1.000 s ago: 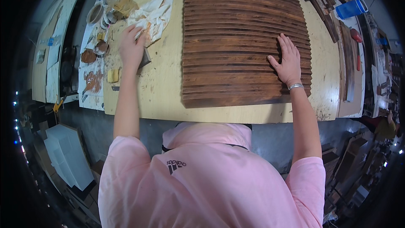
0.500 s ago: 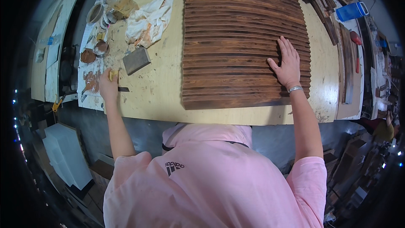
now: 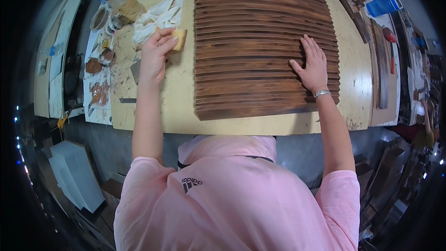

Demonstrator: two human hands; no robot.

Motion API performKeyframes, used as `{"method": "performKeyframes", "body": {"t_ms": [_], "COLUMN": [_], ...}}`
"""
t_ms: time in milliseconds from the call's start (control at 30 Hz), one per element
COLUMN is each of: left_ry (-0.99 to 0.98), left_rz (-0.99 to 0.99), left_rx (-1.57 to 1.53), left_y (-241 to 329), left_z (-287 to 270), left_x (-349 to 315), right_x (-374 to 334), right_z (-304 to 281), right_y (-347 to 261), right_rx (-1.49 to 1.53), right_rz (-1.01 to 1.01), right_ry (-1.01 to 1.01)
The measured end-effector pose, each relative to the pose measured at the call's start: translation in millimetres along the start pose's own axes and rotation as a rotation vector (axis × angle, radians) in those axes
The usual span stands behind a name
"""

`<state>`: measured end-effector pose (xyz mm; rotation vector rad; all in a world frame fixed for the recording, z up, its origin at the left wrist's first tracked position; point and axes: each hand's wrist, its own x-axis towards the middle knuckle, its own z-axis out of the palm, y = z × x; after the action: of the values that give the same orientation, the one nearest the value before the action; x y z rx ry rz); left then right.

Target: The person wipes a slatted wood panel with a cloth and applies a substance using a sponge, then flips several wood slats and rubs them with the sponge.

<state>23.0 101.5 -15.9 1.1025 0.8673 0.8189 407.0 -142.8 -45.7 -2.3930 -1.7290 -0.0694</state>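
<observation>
Pale and wooden, the bench (image 3: 179,111) carries a dark-brown slatted wooden panel (image 3: 255,65) right of centre. On it the right hand (image 3: 313,69) lies flat, thumb spread wide. Left of the panel, the left hand (image 3: 154,56) pinches a yellow sponge block (image 3: 180,40) in its fingers; beyond lies a crumpled white cloth (image 3: 163,13).

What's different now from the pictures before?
The left hand was near the grey block at first. Then it went toward the person and left, and took hold of the yellow sponge lying on the table. Now it has carried the sponge forward and right, toward the slatted wooden panel. The right hand stayed spread on the panel.
</observation>
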Motion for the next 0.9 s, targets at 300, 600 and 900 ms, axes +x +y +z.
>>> {"method": "performKeyframes", "body": {"t_ms": [300, 600, 900], "left_ry": [-0.314, -0.045, -0.250], "left_rz": [0.847, 0.571, 0.818], "left_rx": [1.000, 1.283, 1.205], "left_y": [-35.0, -4.0, -23.7], "left_z": [178.5, 57.8, 135.4], "left_x": [28.6, 27.6, 38.1], "right_x": [0.4, -2.7, 0.5], "right_z": [-0.7, 2.1, 2.4], "right_y": [0.8, 4.3, 4.3], "right_rx": [-0.015, -0.013, -0.029], "right_rz": [0.005, 0.027, 0.005], "right_ry": [-0.012, -0.014, -0.018]}}
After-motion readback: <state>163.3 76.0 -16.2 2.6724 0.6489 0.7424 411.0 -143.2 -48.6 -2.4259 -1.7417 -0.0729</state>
